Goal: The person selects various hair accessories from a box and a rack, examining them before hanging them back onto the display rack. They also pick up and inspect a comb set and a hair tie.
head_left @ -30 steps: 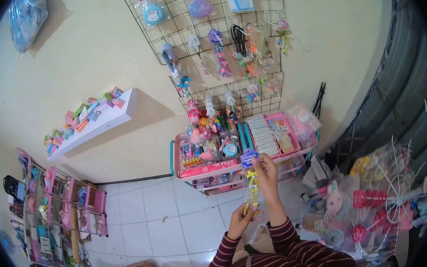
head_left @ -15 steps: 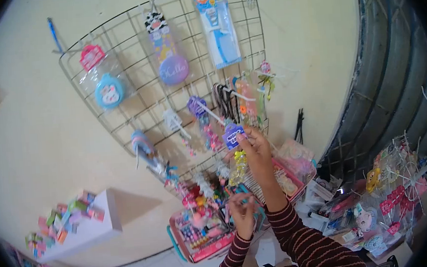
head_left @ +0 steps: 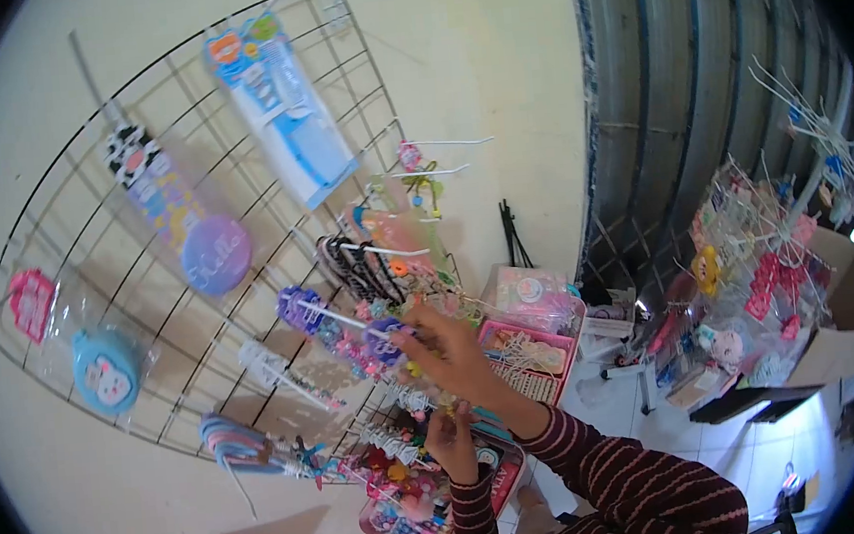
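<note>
My right hand (head_left: 459, 360) pinches a purple card (head_left: 385, 340) at the tip of a white hook on the wire grid (head_left: 260, 162). Small yellow and clear beads hang below the card, partly hidden by my fingers. Just beneath, my left hand (head_left: 451, 446) has its fingers drawn together near the lower end of the beads; what it grips is too small to tell. More purple cards (head_left: 300, 309) with pink beads hang farther back on the same hook. Dark hair ties (head_left: 352, 270) hang just above.
Packaged blue combs (head_left: 305, 141), a round purple item (head_left: 216, 255) and a blue round case (head_left: 106, 373) hang on the grid. Below are a pink tray of trinkets (head_left: 408, 530) and a pink box (head_left: 538, 344). A cardboard box (head_left: 852, 314) stands right, before a metal shutter (head_left: 683, 76).
The view has turned right and come closer to the grid. My right hand has brought the purple card against the hook's tip. My left hand has risen closer under it, its fingers now together.
</note>
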Demonstrator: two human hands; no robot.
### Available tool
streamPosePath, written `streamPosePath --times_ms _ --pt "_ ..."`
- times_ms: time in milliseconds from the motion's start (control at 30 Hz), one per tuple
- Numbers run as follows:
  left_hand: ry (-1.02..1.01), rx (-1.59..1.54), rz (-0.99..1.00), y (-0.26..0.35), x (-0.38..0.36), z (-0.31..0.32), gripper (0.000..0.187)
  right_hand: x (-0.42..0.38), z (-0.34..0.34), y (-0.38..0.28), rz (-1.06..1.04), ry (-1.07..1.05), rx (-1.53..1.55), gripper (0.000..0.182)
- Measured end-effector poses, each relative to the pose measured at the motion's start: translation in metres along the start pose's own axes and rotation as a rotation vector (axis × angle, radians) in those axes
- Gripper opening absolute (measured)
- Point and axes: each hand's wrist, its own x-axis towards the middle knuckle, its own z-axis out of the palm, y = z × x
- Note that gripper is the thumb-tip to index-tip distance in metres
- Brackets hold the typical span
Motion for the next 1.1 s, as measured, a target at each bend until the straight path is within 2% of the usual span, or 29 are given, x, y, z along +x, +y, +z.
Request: streamPosePath --times_ms 33,100,200,267,300,333,367,400,467,500,533,567,600,633,667,733,767,833,867,933,967,1000,1067,1100 --pt "-0.025 0.002 -0.006 -0.001 0.003 0.000 0.007 0.007 0.007 0.014 -0.138 0.047 -0.055 0.018" --pt "0.092 0.036 0.036 -0.002 0.012 -0.001 0.012 0.023 0.028 0.040 -0.171 0.087 -0.007 0.019" --pt "0.048 -0.003 -0.058 -0.017 0.040 -0.024 0.020 0.052 0.045 0.045 -0.243 -0.015 -0.061 0.019" --pt "0.070 -0.233 -0.091 0.002 0.055 -0.018 0.025 0.064 0.061 0.057 -0.259 -0.029 -0.029 0.020" --pt "0.062 -0.216 -0.097 0.006 0.061 -0.020 0.025 0.070 0.068 0.060 -0.240 -0.017 -0.112 0.019" --pt "0.092 -0.282 -0.194 0.007 0.066 -0.023 0.026 0.072 0.073 0.066 -0.220 -0.007 -0.194 0.018" --pt "0.124 -0.348 -0.287 0.006 0.068 -0.025 0.027 0.071 0.075 0.082 -0.475 0.068 -0.203 0.022" --pt "0.117 -0.336 -0.282 0.002 0.064 -0.024 0.027 0.061 0.070 0.079 -0.478 0.080 -0.195 0.022" --pt "0.182 -0.562 -0.328 -0.007 0.052 -0.021 0.026 0.026 0.040 0.069 -0.252 0.126 0.039 0.033" --pt "0.166 -0.569 -0.329 -0.010 0.042 -0.024 0.026 0.001 0.018 0.069 -0.216 0.134 -0.048 0.038" --pt "0.065 -0.611 -0.376 -0.017 0.028 -0.028 0.028 -0.031 -0.011 0.071 -0.178 0.146 -0.145 0.043" --pt "-0.041 -0.653 -0.432 -0.025 0.012 -0.027 0.030 -0.067 -0.044 0.076 -0.029 0.080 -0.200 0.043" --pt "0.100 -0.590 -0.463 -0.024 -0.008 -0.013 0.029 -0.106 -0.075 0.071 0.081 0.056 -0.218 0.040" --pt "0.091 -0.620 -0.497 -0.029 -0.027 -0.005 0.026 -0.146 -0.109 0.070 0.247 0.001 -0.419 0.037" --pt "0.028 -0.677 -0.543 -0.043 -0.044 -0.003 0.024 -0.184 -0.141 0.053 0.399 -0.041 -0.400 0.030" --pt "-0.102 -0.736 -0.648 -0.061 -0.077 0.025 0.022 -0.271 -0.191 0.056 0.314 0.176 -0.283 0.023" --pt "-0.223 -0.699 -0.713 -0.058 -0.098 0.047 0.020 -0.303 -0.215 0.039 0.321 0.249 -0.318 0.023" --pt "-0.456 -0.665 -0.845 -0.067 -0.140 0.092 0.013 -0.362 -0.253 -0.001 0.544 0.386 -0.310 0.021" --pt "-0.509 -0.667 -0.895 -0.067 -0.163 0.118 0.013 -0.384 -0.270 -0.017 0.557 0.451 -0.337 0.021" --pt "-0.851 -0.555 -1.052 -0.053 -0.210 0.169 0.013 -0.426 -0.299 -0.047 0.444 0.704 -0.450 0.021" --pt "-0.946 -0.454 -1.121 -0.049 -0.233 0.192 0.013 -0.443 -0.311 -0.059 0.398 0.852 -0.461 0.019" --pt "-0.978 -0.435 -1.147 -0.044 -0.256 0.215 0.013 -0.460 -0.324 -0.070 0.406 0.896 -0.463 0.019" --pt "-1.175 -0.322 -1.174 -0.035 -0.295 0.253 0.011 -0.490 -0.344 -0.085 0.205 1.260 -0.493 0.017" --pt "-1.198 -0.309 -1.191 -0.031 -0.310 0.270 0.011 -0.503 -0.348 -0.094 0.209 1.289 -0.498 0.017"
